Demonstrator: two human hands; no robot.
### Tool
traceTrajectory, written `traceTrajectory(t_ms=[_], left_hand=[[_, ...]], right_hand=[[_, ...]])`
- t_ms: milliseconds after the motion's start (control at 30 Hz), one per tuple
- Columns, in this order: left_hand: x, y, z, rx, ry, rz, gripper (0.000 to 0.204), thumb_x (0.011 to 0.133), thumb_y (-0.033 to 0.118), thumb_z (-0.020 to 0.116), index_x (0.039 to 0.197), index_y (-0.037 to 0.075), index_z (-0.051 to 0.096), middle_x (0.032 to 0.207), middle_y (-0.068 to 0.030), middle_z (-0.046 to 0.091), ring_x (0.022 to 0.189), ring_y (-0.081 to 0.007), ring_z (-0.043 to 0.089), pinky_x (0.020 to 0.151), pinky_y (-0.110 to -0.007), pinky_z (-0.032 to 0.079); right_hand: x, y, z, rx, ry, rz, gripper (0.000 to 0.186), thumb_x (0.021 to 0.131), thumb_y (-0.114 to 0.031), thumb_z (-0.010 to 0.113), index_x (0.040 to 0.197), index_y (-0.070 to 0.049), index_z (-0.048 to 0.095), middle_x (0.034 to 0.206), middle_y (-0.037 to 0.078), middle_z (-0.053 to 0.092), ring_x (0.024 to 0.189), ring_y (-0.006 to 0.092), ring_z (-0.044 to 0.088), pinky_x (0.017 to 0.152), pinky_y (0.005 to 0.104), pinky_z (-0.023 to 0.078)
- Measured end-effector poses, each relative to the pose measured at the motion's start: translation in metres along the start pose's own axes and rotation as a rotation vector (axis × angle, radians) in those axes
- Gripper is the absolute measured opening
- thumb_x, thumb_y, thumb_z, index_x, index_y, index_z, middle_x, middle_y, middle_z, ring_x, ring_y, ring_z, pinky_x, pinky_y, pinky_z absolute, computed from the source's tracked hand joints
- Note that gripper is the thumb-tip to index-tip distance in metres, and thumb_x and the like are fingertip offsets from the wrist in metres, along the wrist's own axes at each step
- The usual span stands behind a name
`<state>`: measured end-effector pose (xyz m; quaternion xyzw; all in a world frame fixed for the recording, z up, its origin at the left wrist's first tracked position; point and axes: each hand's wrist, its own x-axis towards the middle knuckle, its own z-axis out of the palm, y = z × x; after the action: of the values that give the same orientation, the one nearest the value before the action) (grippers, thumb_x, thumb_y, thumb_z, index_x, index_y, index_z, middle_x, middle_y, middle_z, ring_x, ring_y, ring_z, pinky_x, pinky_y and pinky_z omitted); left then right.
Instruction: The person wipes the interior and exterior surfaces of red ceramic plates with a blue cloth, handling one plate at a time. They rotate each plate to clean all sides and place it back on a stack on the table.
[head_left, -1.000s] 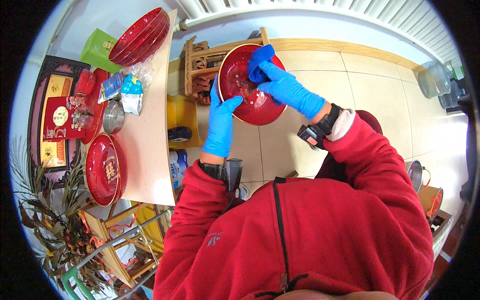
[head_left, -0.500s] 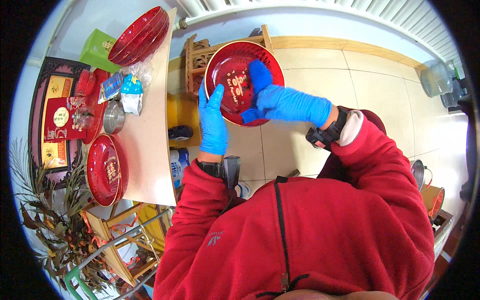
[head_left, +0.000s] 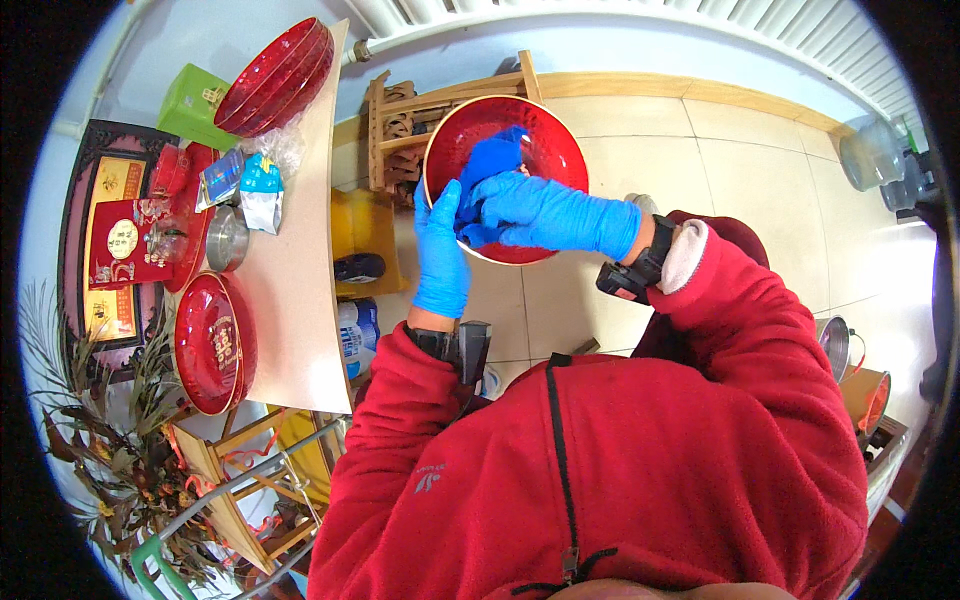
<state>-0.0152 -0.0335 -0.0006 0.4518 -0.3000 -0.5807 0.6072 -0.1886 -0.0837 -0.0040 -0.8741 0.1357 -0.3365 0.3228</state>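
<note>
A round red dish [head_left: 556,140] with a gold rim is held up in front of me, its inside facing me. My left hand [head_left: 441,258], in a blue glove, grips the dish's left edge with the thumb over the rim. My right hand [head_left: 555,212], gloved in blue too, is closed on a blue cloth [head_left: 495,158] and presses it against the inside of the dish. Cloth and fingers cover most of the printed middle, and the cloth's lower end lies close to my left thumb.
On the table [head_left: 290,330] at left are another red dish [head_left: 208,340], a stack of red dishes [head_left: 275,80], a green box [head_left: 195,108], a metal bowl [head_left: 228,238] and small packets. Behind the held dish stands a wooden rack [head_left: 378,135]. A radiator [head_left: 640,25] runs along the wall.
The dish has shifted slightly right and nearer. My right hand has moved left across it with the cloth, which now bunches over the printed middle. My left hand still grips the edge.
</note>
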Motion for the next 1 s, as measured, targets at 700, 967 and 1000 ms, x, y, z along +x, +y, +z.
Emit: traceTrajectory(t_ms=[700, 967, 1000], left_hand=[[-0.004, 0.016, -0.001, 0.065, 0.078, 0.251, 0.057, 0.092, 0.017, 0.066, 0.144, 0.011, 0.044, 0.139, -0.0101, 0.051, 0.124, -0.0235, 0.051, 0.107, -0.038, 0.044], [0.003, 0.008, -0.007, -0.016, 0.058, 0.174, 0.054, 0.093, 0.017, 0.064, 0.144, 0.010, 0.045, 0.136, -0.0101, 0.053, 0.119, -0.0221, 0.055, 0.102, -0.037, 0.046], [0.004, 0.007, -0.007, -0.022, 0.052, 0.184, 0.053, 0.094, 0.018, 0.063, 0.143, 0.009, 0.045, 0.136, -0.0101, 0.054, 0.118, -0.0223, 0.055, 0.101, -0.037, 0.047]], right_hand=[[-0.018, 0.005, 0.013, -0.480, -0.218, 0.293, 0.022, 0.078, -0.003, 0.060, 0.099, -0.006, 0.066, 0.098, 0.016, 0.061, 0.092, 0.0340, 0.062, 0.083, 0.0408, 0.050], [0.009, -0.025, 0.027, 0.337, 0.027, 0.205, 0.049, 0.078, 0.000, 0.065, 0.127, -0.008, 0.060, 0.115, 0.017, 0.061, 0.106, 0.0358, 0.060, 0.095, 0.0417, 0.048], [0.009, -0.029, 0.025, 0.256, 0.037, 0.143, 0.055, 0.076, 0.001, 0.065, 0.129, -0.008, 0.058, 0.120, 0.018, 0.059, 0.110, 0.0359, 0.058, 0.098, 0.0428, 0.047]])
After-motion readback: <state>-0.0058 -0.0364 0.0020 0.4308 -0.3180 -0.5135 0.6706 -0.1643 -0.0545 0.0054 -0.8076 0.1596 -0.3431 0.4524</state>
